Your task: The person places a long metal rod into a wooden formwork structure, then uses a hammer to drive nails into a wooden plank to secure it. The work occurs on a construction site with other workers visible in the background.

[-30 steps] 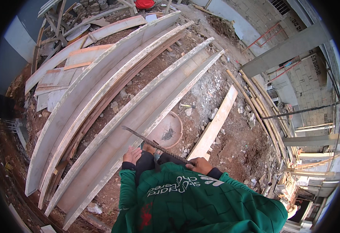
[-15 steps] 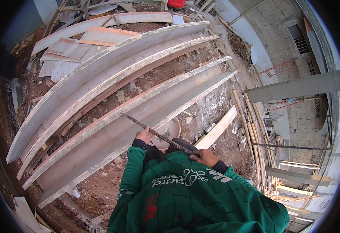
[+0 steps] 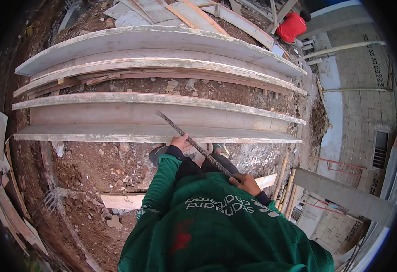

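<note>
At mid-frame, left hand (image 3: 181, 143) and right hand (image 3: 247, 184) grip the bar (image 3: 207, 155). It looks stiff, rough, fairly heavy: best held two-handed, well apart.

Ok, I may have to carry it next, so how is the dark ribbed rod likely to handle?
The dark ribbed rod is probably stiff, as its free end extends past the left hand without drooping. Its ridges suggest decent grip rather than slipperiness.
</note>
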`<act>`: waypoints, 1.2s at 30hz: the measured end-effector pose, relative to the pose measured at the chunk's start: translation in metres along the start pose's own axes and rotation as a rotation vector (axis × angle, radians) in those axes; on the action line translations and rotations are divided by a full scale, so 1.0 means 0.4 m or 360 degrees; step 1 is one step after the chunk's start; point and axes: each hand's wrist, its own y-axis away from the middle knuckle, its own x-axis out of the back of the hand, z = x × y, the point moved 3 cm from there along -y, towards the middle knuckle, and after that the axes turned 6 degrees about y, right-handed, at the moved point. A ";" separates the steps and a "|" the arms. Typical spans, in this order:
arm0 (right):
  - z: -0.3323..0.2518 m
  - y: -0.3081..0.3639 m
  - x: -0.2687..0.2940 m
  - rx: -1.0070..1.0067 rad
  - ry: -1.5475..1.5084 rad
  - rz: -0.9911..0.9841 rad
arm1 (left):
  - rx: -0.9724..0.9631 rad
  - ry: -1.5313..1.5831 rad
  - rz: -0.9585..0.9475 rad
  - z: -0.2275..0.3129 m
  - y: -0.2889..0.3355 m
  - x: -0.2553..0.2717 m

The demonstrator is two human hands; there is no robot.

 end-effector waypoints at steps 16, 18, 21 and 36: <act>0.423 -0.209 0.240 0.0439 0.0315 0.0133 | -0.0309 -0.0066 0.0327 -0.243 -0.241 -0.317; 0.404 -0.252 0.247 0.0509 0.0372 0.0132 | -0.0346 -0.0109 0.0468 -0.227 -0.251 -0.329; 0.335 -0.312 0.232 0.0599 0.0365 0.0155 | -0.0376 0.0018 0.0405 -0.146 -0.269 -0.282; 0.204 -0.476 0.313 0.0519 0.0616 0.0090 | -0.0682 0.0125 0.0371 0.004 -0.244 -0.264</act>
